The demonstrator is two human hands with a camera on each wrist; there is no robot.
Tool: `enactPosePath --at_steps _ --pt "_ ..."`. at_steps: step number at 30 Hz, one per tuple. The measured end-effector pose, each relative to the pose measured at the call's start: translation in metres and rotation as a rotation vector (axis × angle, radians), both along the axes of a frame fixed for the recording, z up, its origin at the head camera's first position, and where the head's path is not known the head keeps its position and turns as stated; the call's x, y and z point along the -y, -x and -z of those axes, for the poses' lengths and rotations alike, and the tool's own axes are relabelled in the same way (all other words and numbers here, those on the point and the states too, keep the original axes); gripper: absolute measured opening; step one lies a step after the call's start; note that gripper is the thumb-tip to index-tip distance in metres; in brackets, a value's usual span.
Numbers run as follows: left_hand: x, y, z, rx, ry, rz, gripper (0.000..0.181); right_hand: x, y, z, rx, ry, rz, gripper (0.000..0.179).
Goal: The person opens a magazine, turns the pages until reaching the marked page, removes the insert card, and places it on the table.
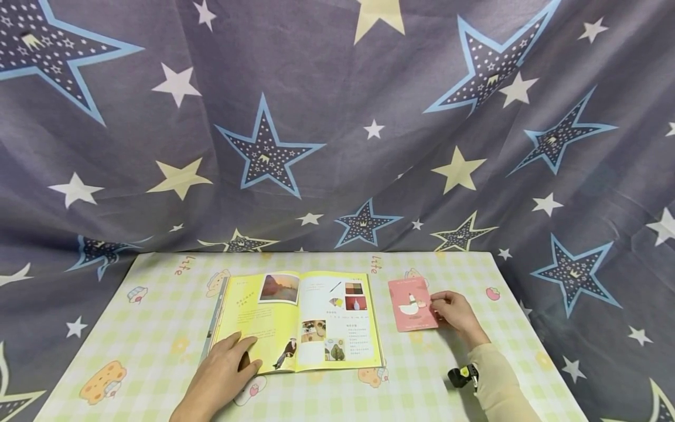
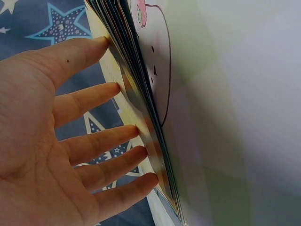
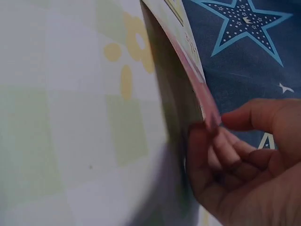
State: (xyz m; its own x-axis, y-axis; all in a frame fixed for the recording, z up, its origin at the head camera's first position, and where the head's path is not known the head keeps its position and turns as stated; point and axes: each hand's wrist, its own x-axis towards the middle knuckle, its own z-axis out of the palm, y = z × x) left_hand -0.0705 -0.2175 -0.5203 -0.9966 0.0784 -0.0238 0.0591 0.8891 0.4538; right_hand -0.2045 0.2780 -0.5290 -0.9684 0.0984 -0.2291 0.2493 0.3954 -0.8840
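An open book (image 1: 337,316) with yellow-edged pages and pictures lies on the table. On its lower left page rests my left hand (image 1: 224,369), fingers spread and fairly straight; the left wrist view shows the fingertips touching the page beside the stack of sheets. To the right of the book is a pink card (image 1: 403,316) with a white goose-like drawing. My right hand (image 1: 459,313) pinches the card's right edge between thumb and fingers. In the right wrist view that edge of the pink card (image 3: 207,101) is lifted off the tabletop, with shadow beneath.
The table (image 1: 158,328) wears a green-checked cloth with cartoon prints. A dark curtain (image 1: 316,76) with stars hangs behind and at the sides. A small black device (image 1: 462,375) is strapped at the right wrist, by the cream sleeve (image 1: 498,381).
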Motion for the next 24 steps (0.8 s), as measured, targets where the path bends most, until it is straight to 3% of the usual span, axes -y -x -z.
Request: enactPosePath --at_steps 4,8,16,24 --pt "0.0 0.0 0.0 -0.002 0.0 0.002 0.049 0.001 -0.002 -0.004 -0.017 -0.095 0.019 0.026" --pt "0.001 0.001 0.0 0.001 -0.005 0.002 0.048 0.003 -0.004 -0.008 -0.039 -0.119 0.043 0.026" --pt "0.001 0.002 0.0 0.027 -0.024 0.001 0.049 0.024 -0.016 -0.016 -0.13 -0.055 0.052 0.024" --pt "-0.01 -0.002 -0.012 0.027 -0.082 -0.014 0.048 0.049 -0.036 -0.028 -0.208 0.035 0.027 0.022"
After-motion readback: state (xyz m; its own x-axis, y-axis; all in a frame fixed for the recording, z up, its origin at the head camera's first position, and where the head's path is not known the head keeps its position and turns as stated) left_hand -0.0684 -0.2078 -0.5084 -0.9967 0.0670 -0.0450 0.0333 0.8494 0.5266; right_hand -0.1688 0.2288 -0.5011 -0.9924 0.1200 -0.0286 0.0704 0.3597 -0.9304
